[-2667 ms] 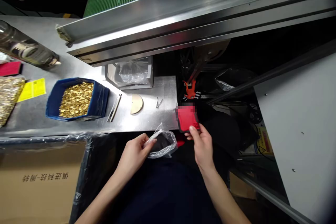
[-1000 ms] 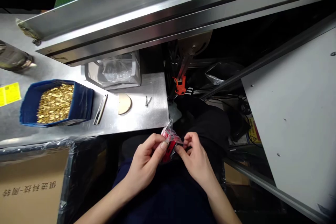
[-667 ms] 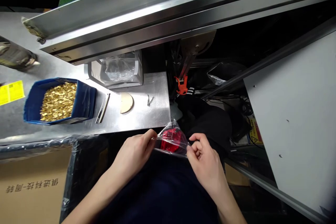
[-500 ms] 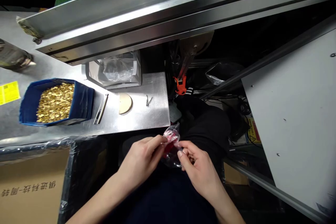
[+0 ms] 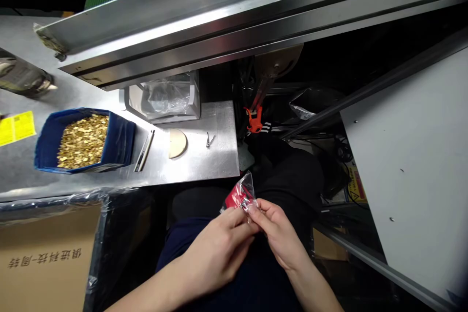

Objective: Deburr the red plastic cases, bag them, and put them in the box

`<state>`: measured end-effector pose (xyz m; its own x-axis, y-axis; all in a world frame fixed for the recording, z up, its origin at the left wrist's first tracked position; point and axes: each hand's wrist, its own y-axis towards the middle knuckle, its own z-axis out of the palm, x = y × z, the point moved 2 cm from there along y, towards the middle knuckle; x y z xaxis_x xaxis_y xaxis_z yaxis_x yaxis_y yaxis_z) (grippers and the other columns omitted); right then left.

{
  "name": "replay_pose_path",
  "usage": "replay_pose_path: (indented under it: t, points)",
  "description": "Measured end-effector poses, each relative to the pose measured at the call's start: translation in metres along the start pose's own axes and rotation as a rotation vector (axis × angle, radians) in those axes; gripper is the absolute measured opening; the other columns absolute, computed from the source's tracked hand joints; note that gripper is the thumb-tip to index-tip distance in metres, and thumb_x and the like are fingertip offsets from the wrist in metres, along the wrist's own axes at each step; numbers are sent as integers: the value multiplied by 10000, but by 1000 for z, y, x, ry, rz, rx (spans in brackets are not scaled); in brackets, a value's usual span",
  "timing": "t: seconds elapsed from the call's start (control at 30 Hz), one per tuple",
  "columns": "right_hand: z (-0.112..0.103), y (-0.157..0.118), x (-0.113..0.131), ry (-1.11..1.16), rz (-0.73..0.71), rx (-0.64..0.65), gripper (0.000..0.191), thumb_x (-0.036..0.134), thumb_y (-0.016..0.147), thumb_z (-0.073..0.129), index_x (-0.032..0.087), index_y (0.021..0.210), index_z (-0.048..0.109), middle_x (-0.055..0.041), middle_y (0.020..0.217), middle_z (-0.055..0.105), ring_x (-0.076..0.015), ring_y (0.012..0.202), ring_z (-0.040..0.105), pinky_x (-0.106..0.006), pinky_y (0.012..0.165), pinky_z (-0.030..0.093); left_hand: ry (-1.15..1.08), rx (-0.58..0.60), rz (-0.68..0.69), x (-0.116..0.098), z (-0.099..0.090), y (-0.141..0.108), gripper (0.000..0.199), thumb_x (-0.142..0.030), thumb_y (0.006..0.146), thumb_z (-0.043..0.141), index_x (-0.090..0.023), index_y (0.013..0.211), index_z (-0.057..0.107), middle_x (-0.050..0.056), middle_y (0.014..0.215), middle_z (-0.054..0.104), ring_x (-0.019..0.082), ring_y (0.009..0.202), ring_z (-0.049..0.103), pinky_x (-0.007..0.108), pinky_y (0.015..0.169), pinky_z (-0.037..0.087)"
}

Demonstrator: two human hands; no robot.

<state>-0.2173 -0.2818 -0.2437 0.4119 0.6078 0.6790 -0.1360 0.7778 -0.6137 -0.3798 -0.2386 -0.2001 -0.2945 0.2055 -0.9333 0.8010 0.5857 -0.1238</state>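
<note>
A small clear plastic bag with something red inside [image 5: 237,195] is held between both hands above the lap, beyond the front corner of the metal table. My left hand [image 5: 223,239] has its fingers closed on the bag's lower edge. Thumb and forefinger of my right hand [image 5: 272,224] pinch the bag's right side, touching the left fingertips. On the metal table [image 5: 219,165] lie a small metal clipper-like tool [image 5: 209,141], a pale half-round piece [image 5: 177,144] and a pair of tweezers or a slim tool [image 5: 145,151].
A blue bin of gold-coloured metal parts [image 5: 83,141] stands at the left, near a yellow label [image 5: 17,127]. A grey bin with clear bags [image 5: 163,97] sits under the conveyor's metal frame [image 5: 234,29]. A cardboard box [image 5: 47,253] is at lower left, a white panel [image 5: 413,156] at right.
The bag has been turned, and its red content now shows at the upper left of the fingers. My left hand has moved right and down, close against my right hand. The view has shifted slightly.
</note>
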Motion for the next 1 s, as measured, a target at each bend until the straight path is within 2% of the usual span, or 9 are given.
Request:
replay_pose_path:
  t: [0.13,0.23,0.33,0.43,0.53,0.7,0.83,0.93,1.0]
  points:
    - [-5,2,0,115,87,62,263,408,936,741,148,950,705,-2,767,603,-88,647,485,-212,627,407,32,58,111,3,-13,-6,470,-207,977,651,-278,1431,551,100,1277,617,239,1163,597,358,1014,538]
    - [-10,0,5,160,142,177,276,403,915,766,140,960,695,-2,759,590,-84,623,479,-224,623,413,106,14,130,21,-21,-4,930,-400,851,834,-282,1603,299,163,1586,401,367,1470,361,541,1211,384]
    - [-12,-3,17,111,128,227,312,447,905,766,152,933,671,12,729,576,-91,611,488,-233,622,426,18,-1,116,37,-17,2,1025,-306,787,875,-291,1607,261,162,1576,429,382,1460,395,581,1228,340]
    - [-12,-7,34,-286,-40,81,264,442,951,703,186,905,656,5,762,626,-127,664,563,-248,646,455,-267,-38,-45,43,-9,4,1014,-289,729,900,-299,1563,324,126,1471,534,329,1291,574,496,1132,465]
    - [-8,-13,45,-872,-301,-84,150,323,1033,582,223,966,671,-18,894,695,-170,801,638,-283,744,476,-612,-32,-223,40,-2,4,901,-429,792,863,-283,1535,376,117,1458,553,317,1271,583,468,1094,477]
    - [-3,-18,36,-1464,-775,-78,195,119,1044,477,172,1112,652,-68,888,699,-207,791,626,-354,785,461,-1329,-36,-561,38,6,7,601,-528,936,691,-207,1423,544,121,1231,710,265,1064,702,409,959,542]
    - [-3,-21,36,-1524,-941,158,243,48,1012,472,119,1180,634,-95,940,710,-222,848,627,-360,788,470,-1716,171,-722,41,9,8,542,-592,1001,501,-156,1284,655,136,984,779,280,806,759,431,738,621]
    - [-4,-23,42,-1506,-834,345,234,76,1030,454,160,1044,672,-63,886,689,-206,816,613,-343,760,466,-1781,342,-764,49,9,4,652,-666,1008,395,-111,1167,698,164,975,788,279,775,775,382,657,629]
    - [-6,-24,45,-1451,-669,409,231,132,1049,462,181,989,679,-49,882,682,-191,793,606,-322,731,461,-1738,434,-753,54,7,-1,840,-805,947,325,-93,1233,665,209,1045,778,310,763,786,349,549,613]
